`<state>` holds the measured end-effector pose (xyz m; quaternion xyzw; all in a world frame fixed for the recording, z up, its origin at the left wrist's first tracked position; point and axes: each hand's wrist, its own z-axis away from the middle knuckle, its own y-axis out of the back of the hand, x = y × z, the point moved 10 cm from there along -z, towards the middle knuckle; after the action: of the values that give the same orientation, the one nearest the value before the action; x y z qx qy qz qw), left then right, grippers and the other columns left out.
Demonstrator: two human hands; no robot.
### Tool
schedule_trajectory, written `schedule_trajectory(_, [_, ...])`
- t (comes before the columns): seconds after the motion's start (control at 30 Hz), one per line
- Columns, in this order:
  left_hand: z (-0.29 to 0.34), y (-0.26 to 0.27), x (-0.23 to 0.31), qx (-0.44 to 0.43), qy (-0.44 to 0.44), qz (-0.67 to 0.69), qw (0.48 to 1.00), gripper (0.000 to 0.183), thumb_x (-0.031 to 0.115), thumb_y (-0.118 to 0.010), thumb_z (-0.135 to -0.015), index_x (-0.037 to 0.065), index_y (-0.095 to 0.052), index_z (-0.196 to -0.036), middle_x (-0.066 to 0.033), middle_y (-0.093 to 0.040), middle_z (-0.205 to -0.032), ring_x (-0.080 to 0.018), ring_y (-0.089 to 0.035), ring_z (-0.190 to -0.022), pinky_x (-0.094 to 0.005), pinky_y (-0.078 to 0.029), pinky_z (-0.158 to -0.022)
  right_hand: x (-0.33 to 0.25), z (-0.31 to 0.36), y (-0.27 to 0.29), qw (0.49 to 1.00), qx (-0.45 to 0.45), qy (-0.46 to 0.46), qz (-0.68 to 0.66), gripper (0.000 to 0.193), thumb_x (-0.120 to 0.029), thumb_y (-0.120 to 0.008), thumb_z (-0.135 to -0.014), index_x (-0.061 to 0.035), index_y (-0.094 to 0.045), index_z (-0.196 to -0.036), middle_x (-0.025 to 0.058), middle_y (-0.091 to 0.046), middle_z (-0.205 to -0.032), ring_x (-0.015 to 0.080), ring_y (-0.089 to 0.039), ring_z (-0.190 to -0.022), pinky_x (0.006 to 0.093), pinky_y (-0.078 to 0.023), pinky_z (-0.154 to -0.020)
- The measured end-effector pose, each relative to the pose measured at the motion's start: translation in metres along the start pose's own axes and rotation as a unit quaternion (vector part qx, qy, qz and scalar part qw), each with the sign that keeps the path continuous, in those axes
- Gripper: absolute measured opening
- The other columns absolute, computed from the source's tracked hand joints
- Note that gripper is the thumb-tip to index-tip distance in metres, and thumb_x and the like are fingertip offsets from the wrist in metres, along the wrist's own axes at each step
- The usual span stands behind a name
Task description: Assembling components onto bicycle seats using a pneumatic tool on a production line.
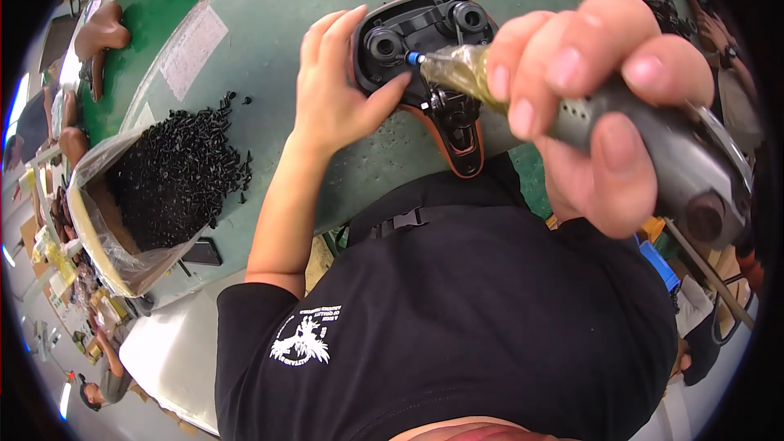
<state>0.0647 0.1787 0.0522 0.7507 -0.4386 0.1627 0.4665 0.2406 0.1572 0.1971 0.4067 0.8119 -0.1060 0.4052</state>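
Saddle [426,28], one, lies upside down on the table [278,12] between the two hands, its nose [464,151] below the left thumb tip and toward the person's body. One left hand [331,110] holds it by the left side: the thumb is set wide from the fingers, its tip over the black underside, and the fingers lie along the rim. One right hand [572,69] is closed round one grey driver [674,155], all its fingers wrapped on the body. Yellowish wrap [461,73] covers the driver's front, just left of the right fingertips. One blue tip [416,58] sticks out of it, just above the left thumb tip; whether it touches the saddle I cannot tell.

Two round bumpers [385,46] show on the underside: one just right of the left fingers, one farther right, above the tip. Well left of the left fingers, one box [96,237] with a clear liner holds black screws [175,171], too many to count, some spilled onto the table. One large paper sheet [193,51] lies left of the left fingertips.
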Motion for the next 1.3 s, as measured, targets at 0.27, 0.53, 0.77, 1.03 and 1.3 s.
schedule_trajectory(0.27, [0.011,-0.013,-0.021,0.078,0.0,0.0,0.997,0.051,0.012,-0.085,-0.07,0.004,-0.065,-0.116,-0.0141,-0.07,-0.104,-0.0327,-0.071,-0.09,-0.0396,-0.061,-0.076,0.048,0.001,-0.013,0.994,0.095,0.002,-0.048,0.035,-0.011,-0.059,-0.103,-0.0127,-0.052,-0.137,0.0162,-0.06,-0.115,0.0225,-0.064,-0.081,0.0456,-0.054,-0.08])
schedule_trajectory(0.53, [0.025,-0.009,-0.052,0.109,0.075,0.071,0.989,0.041,0.015,-0.091,-0.065,0.002,-0.074,-0.101,-0.0141,-0.069,-0.118,-0.0332,-0.07,-0.107,-0.0402,-0.06,-0.09,0.066,-0.008,-0.044,0.997,0.052,-0.032,0.055,0.032,-0.007,-0.059,-0.1,-0.0105,-0.048,-0.131,0.0191,-0.059,-0.113,0.0249,-0.064,-0.081,0.0497,-0.056,-0.081])
schedule_trajectory(0.77, [0.031,-0.011,-0.062,0.13,0.074,0.137,0.979,0.044,0.008,-0.09,-0.065,0.002,-0.074,-0.105,-0.0114,-0.069,-0.124,-0.0299,-0.068,-0.115,-0.0379,-0.057,-0.098,0.061,-0.015,-0.061,0.992,0.05,-0.041,0.109,0.037,-0.008,-0.054,-0.096,-0.012,-0.05,-0.133,0.02,-0.059,-0.114,0.0253,-0.062,-0.078,0.0511,-0.055,-0.079])
schedule_trajectory(1.03, [0.039,-0.015,-0.073,0.139,0.095,0.203,0.965,0.044,0.006,-0.088,-0.064,0.003,-0.074,-0.105,-0.0089,-0.071,-0.124,-0.0312,-0.067,-0.118,-0.0401,-0.057,-0.1,0.082,0.002,-0.065,0.991,0.059,0.007,0.116,0.039,-0.01,-0.054,-0.095,-0.0117,-0.048,-0.134,0.0175,-0.057,-0.112,0.0226,-0.061,-0.074,0.0456,-0.056,-0.073])
schedule_trajectory(1.3, [0.038,-0.015,-0.072,0.139,0.071,0.217,0.964,0.042,0.007,-0.087,-0.067,0.003,-0.074,-0.106,-0.0097,-0.07,-0.126,-0.0307,-0.068,-0.118,-0.0406,-0.057,-0.1,0.101,-0.009,-0.076,0.993,0.021,-0.023,0.116,0.034,-0.004,-0.052,-0.095,-0.011,-0.047,-0.127,0.019,-0.061,-0.109,0.024,-0.061,-0.072,0.0482,-0.057,-0.073])
